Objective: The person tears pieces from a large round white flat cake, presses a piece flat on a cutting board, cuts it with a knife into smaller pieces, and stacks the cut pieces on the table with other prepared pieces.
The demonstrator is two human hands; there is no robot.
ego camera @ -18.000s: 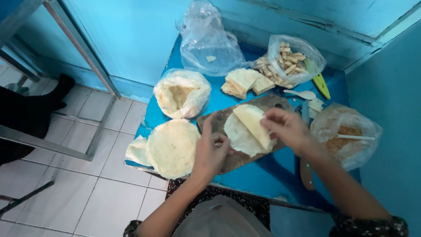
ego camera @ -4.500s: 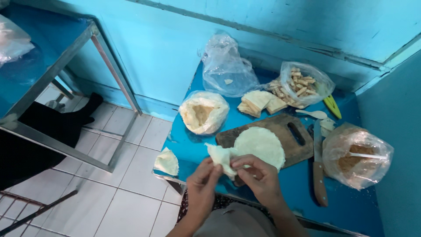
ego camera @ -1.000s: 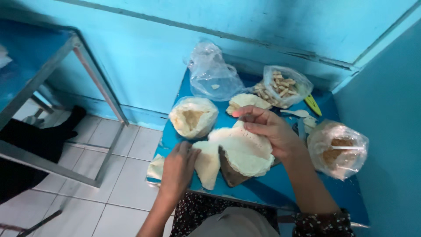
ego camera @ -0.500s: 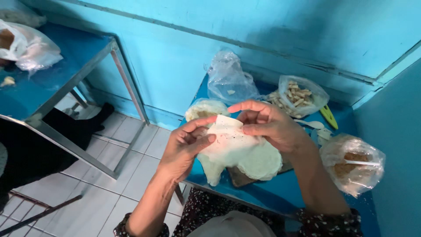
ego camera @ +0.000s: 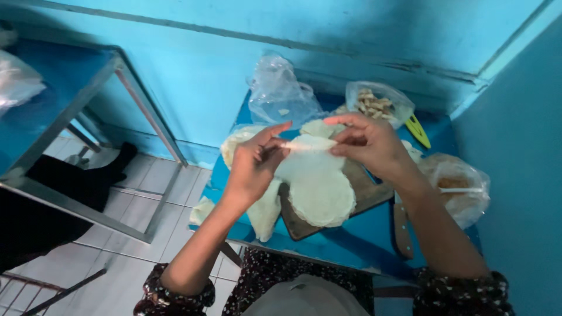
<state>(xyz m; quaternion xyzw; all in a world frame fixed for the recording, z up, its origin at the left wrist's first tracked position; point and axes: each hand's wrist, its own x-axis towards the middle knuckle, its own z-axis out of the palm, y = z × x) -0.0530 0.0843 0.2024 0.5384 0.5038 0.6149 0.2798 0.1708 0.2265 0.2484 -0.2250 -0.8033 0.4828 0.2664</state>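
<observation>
We are holding a thin, pale round wrapper sheet point(ego camera: 307, 161) up off the small blue table point(ego camera: 363, 240), and both of our hands are pinching its top edge. Our left hand point(ego camera: 254, 167) is gripping the edge at the sheet's nine o'clock side, thumb and forefinger closed on it; our right hand point(ego camera: 366, 143) is grasping the same edge toward three o'clock, fingers curled over the folded rim. The sheet is hanging down between the hands, and its lower part is dropping in front of a second round wrapper point(ego camera: 322, 199), which is lying flat on the dark wooden cutting board point(ego camera: 366, 187). Whether the two sheets are touching we cannot tell.

Another pale sheet point(ego camera: 263, 210) is draping over the table's edge at seven o'clock from the board, and a smaller piece point(ego camera: 202, 210) is lying just beyond it at the table's corner. At twelve o'clock from our hands a crumpled clear plastic bag point(ego camera: 278, 93) is sitting against the blue wall. At one o'clock a bag of pale chopped pieces point(ego camera: 377, 102) is resting, with a yellow-green handle point(ego camera: 417, 130) just beside it. At four o'clock from our right hand a clear bag with a brown filling point(ego camera: 459, 184) is standing near the table's edge, and a knife point(ego camera: 403, 231) is lying at five o'clock beside the board.
</observation>
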